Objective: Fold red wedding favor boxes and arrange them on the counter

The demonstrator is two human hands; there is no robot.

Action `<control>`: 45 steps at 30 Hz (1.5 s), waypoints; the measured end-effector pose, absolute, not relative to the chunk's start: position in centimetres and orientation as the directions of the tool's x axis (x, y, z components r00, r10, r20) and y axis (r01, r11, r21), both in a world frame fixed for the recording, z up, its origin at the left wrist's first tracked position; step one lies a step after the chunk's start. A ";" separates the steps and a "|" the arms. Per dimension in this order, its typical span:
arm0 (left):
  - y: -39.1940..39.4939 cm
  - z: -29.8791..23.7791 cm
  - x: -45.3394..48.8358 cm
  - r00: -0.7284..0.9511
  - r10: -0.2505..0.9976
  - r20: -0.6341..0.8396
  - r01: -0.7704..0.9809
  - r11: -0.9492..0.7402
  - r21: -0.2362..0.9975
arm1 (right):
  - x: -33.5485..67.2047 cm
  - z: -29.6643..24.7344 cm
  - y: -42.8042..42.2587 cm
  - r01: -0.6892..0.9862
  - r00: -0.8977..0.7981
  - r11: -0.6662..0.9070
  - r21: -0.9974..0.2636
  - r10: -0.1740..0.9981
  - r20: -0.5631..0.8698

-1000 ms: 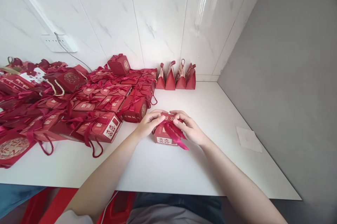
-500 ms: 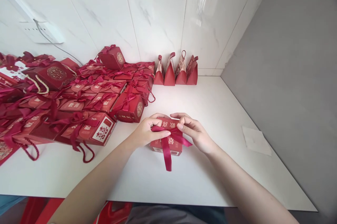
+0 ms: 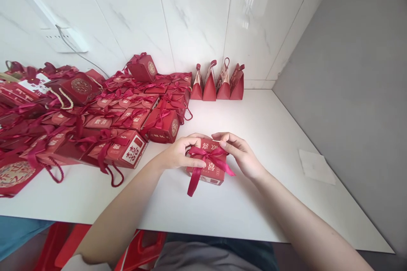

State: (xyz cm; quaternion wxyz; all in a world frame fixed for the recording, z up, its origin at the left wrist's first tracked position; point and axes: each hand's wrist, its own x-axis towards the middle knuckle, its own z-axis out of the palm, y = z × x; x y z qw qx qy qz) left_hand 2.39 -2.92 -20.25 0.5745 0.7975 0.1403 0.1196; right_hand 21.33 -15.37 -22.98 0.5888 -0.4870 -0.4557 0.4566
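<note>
A small red gift box (image 3: 213, 172) with pale printed characters lies on the white table in front of me. A dark red ribbon (image 3: 194, 182) crosses its top in a bow, with two tails hanging over the near side. My left hand (image 3: 182, 153) is closed on the ribbon at the bow's left, thumb lying towards the knot and the other fingers curled along the box's far left edge. On the right side, thumb and fingers of my right hand (image 3: 240, 152) pinch the ribbon's right loop. Some fingertips are hidden behind the box.
Many similar ribboned red boxes (image 3: 132, 118) crowd the table's left side. Several red triangular boxes with loops (image 3: 209, 86) stand against the tiled wall. A white paper sheet (image 3: 316, 167) lies at right, near the grey partition (image 3: 356, 93). Red stools (image 3: 144, 247) show below the table edge.
The view has shifted slightly left. The bow's loops now look fuller and spread to both sides, and the left tail has swung leftward. Both hands stay at the box.
</note>
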 end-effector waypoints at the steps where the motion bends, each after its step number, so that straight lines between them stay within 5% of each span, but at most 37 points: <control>1: -2.9 -20.2 2.3 0.934 0.355 0.033 0.084 -0.311 0.947 | 21.4 -23.0 -15.3 -0.087 0.166 0.115 -0.989 0.981 0.100; 11: -3.2 -20.4 2.7 0.855 0.514 0.070 0.015 -0.159 0.987 | 22.1 -22.6 -15.5 -0.140 0.015 0.126 -0.982 0.992 0.125; 21: -4.2 -20.9 3.0 0.855 0.518 0.017 0.101 -0.199 0.975 | 21.7 -22.7 -15.5 -0.105 0.053 0.080 -0.991 0.996 0.075; 24: -4.1 -20.2 2.4 0.813 0.568 0.131 0.025 -0.258 0.966 | 22.0 -22.7 -15.5 -0.055 0.054 0.063 -0.997 0.997 0.060; 29: -4.7 -17.2 0.5 0.728 0.592 0.345 0.077 -0.570 0.818 | 22.2 -22.3 -15.7 0.004 0.000 0.104 -0.995 0.995 0.104; 36: -6.0 -15.8 0.1 0.842 0.497 0.210 0.394 -0.832 0.390 | 21.9 -22.5 -15.6 -0.002 -0.012 0.125 -0.992 0.992 0.125; 40: -6.0 -16.4 0.4 0.802 0.579 0.148 0.434 -0.734 0.522 | 21.8 -22.6 -15.6 -0.028 0.034 0.111 -0.993 0.993 0.110; 45: -5.0 -15.9 0.3 0.740 0.658 -0.135 0.524 -0.439 0.730 | 22.0 -22.8 -15.5 -0.057 0.097 0.114 -0.992 0.989 0.108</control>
